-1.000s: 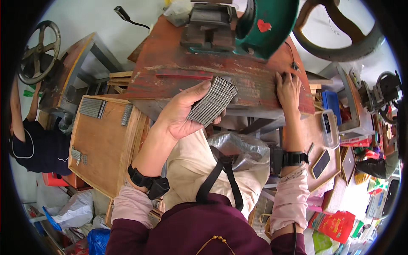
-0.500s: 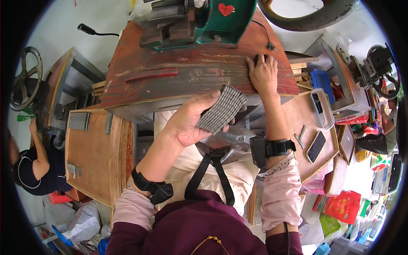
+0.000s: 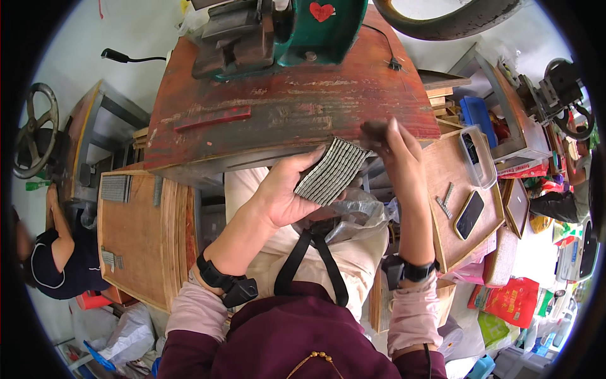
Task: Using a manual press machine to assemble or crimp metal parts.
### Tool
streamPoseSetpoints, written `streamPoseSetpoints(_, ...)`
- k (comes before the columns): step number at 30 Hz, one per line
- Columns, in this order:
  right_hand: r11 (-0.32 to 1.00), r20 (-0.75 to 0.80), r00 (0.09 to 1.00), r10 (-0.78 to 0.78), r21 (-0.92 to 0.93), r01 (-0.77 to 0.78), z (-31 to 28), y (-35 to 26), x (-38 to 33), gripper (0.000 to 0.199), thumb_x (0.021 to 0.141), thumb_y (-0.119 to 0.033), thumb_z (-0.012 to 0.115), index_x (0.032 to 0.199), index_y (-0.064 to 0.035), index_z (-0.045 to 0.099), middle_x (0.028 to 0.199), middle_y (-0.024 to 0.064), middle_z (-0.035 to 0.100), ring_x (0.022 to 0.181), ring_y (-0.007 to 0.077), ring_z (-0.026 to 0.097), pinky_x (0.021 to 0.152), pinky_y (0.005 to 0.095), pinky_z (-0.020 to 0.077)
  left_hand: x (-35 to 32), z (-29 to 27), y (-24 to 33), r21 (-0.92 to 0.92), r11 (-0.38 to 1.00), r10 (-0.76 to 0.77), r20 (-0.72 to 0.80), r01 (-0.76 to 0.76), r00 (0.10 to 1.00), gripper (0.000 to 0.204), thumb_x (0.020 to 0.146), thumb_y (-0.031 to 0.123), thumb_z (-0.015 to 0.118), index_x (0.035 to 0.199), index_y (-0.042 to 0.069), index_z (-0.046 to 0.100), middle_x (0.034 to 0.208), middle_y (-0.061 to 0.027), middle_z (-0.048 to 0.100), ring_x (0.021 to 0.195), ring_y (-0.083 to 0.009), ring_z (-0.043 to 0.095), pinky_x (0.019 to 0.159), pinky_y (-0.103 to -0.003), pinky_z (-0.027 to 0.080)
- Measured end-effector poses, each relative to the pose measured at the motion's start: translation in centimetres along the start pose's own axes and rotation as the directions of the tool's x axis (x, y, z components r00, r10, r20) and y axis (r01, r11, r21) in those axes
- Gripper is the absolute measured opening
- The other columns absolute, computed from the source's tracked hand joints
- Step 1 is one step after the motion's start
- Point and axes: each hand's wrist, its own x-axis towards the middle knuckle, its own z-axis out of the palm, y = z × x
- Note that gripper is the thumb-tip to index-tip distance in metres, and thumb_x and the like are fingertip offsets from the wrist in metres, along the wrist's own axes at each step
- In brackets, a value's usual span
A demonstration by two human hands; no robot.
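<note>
My left hand (image 3: 281,189) is closed around a slab of small grey metal pieces (image 3: 333,172) set in neat parallel rows. It holds the slab tilted, just in front of the worn red-brown bench (image 3: 265,142). Close to the slab's upper right corner is my right hand (image 3: 404,158), raised off the bench. Its dark-tipped fingers are smeared by motion, so I cannot tell whether anything is between them.
A green machine (image 3: 322,38) stands on the bench behind a red strip (image 3: 213,118). Left is a wooden tray (image 3: 136,221) with metal rows; right, another tray (image 3: 442,170) holds a phone (image 3: 469,215) and a plastic box (image 3: 481,155). A co-worker (image 3: 57,252) is at far left.
My right hand has lifted off the bench top and come back toward the slab. The slab, still in my left hand, has turned slightly, and its rows look shinier.
</note>
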Motion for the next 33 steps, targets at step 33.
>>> streamPoseSetpoints(33, 0.939, -0.085, 0.970, -0.227, -0.284, 0.195, 3.9, 1.8, -9.4, 0.011, 0.078, -0.001, 0.068, 0.088, 0.0001, 0.064, 0.095, 0.0107, 0.061, 0.085, 0.0164, 0.056, 0.077, 0.0273, 0.0446, -0.4, -3.8, -2.7, -0.234, 0.961, -0.134, 0.067, 0.146, 0.989, 0.031, 0.095, 0.022, 0.038, 0.110, -0.002, 0.052, 0.099, -0.0140, 0.062, 0.089, -0.0250, 0.061, 0.081, -0.039, 0.050)
